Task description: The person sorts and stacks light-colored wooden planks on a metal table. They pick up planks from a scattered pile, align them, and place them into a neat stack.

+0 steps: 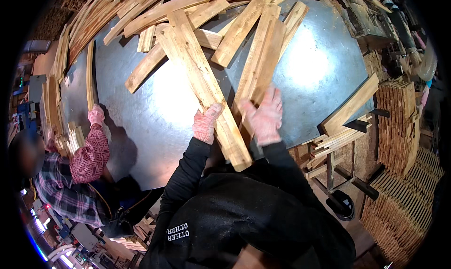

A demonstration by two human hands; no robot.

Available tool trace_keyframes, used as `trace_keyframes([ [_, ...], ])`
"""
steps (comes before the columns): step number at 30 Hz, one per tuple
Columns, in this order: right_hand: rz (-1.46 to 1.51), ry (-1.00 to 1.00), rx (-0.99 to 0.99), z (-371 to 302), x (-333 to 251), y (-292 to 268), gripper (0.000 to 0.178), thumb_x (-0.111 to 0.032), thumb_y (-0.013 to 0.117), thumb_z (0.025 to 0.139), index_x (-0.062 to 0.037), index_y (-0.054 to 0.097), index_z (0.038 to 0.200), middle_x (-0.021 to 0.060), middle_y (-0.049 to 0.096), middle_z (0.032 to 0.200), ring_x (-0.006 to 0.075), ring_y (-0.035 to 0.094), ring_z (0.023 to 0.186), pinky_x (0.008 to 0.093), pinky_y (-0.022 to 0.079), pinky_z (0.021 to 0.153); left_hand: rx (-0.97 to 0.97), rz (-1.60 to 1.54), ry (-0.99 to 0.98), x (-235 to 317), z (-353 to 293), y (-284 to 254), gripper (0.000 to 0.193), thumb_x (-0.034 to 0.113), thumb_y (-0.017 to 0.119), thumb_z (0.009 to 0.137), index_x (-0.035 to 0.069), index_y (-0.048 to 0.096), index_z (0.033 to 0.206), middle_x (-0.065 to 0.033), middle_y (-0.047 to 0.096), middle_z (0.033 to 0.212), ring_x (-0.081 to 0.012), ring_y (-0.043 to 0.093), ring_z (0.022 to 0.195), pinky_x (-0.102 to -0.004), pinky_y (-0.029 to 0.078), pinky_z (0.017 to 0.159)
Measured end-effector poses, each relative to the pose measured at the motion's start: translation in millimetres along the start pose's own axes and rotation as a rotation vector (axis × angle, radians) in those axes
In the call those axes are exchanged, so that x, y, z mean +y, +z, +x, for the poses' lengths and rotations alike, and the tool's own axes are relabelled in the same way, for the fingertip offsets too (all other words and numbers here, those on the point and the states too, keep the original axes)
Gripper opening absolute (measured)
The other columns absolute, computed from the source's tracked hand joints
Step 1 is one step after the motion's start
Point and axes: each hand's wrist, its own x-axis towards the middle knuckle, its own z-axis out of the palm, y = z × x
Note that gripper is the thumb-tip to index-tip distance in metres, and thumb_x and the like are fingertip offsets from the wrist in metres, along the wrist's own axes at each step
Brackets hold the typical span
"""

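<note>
My left hand [206, 123], in a pink-and-white knit glove, grips the edge of a long wooden board [202, 81]. The board slants across the metal table, its near end close to my body and its far end on other boards. Gloved the same way, my right hand [265, 119] is open, thumb and fingers spread, slightly blurred. It is at the near end of another long board [268, 53]; whether it touches that board I cannot tell. Several shorter boards, one of them a broad plank [238, 31], lie beyond my hands.
The metal table [155, 151] has a heap of long strips [101, 22] along its far left side. At left, a co-worker's gloved hand [96, 115] holds a narrow strip [90, 76]. A board [350, 107] lies at the right corner, near stacked slats [397, 123].
</note>
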Motion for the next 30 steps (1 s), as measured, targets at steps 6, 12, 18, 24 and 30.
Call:
trace_keyframes([
  [6,0.834,0.518,-0.441,33,50,40,0.068,-0.017,0.076,0.081,0.0035,0.045,0.139,0.0245,0.056,0.128,0.0408,0.057,0.119,0.0436,0.052,0.099,-0.063,0.147,0.130,27,-17,-43,0.044,0.029,0.078,0.084,0.000,0.066,0.115,-0.0036,0.067,0.095,-0.0141,0.064,0.082,-0.0306,0.053,0.074],
  [12,2.231,0.485,-0.695,47,80,-6,0.053,0.004,0.066,0.074,0.0063,0.051,0.125,0.0197,0.059,0.113,0.0376,0.060,0.105,0.0503,0.053,0.097,-0.093,0.113,0.159,62,-27,-76,0.056,0.038,0.074,0.087,-0.003,0.060,0.123,-0.0112,0.068,0.104,-0.0206,0.068,0.091,-0.0345,0.057,0.080],
  [18,2.059,0.456,-0.555,78,71,-13,0.054,-0.008,0.070,0.081,0.0079,0.050,0.128,0.0215,0.062,0.109,0.0350,0.066,0.099,0.0484,0.055,0.099,-0.217,0.280,0.130,70,-23,-87,0.046,0.023,0.074,0.087,0.000,0.061,0.125,-0.0072,0.069,0.106,-0.0181,0.068,0.091,-0.0328,0.056,0.081],
  [24,1.844,0.681,-0.351,96,73,8,0.051,-0.012,0.068,0.088,0.0057,0.049,0.131,0.0218,0.063,0.111,0.0367,0.067,0.096,0.0528,0.058,0.092,-0.500,0.273,-0.101,60,4,-48,0.041,0.020,0.071,0.088,0.001,0.064,0.123,-0.0075,0.069,0.107,-0.0176,0.065,0.097,-0.0326,0.053,0.088],
  [30,1.429,0.621,-0.242,70,49,52,0.061,-0.020,0.069,0.094,0.0005,0.036,0.142,0.0156,0.059,0.125,0.0286,0.057,0.114,0.0416,0.044,0.102,-0.550,0.494,-0.009,29,22,50,0.052,0.026,0.075,0.083,-0.001,0.061,0.126,-0.0092,0.069,0.109,-0.0183,0.065,0.094,-0.0326,0.053,0.085],
])
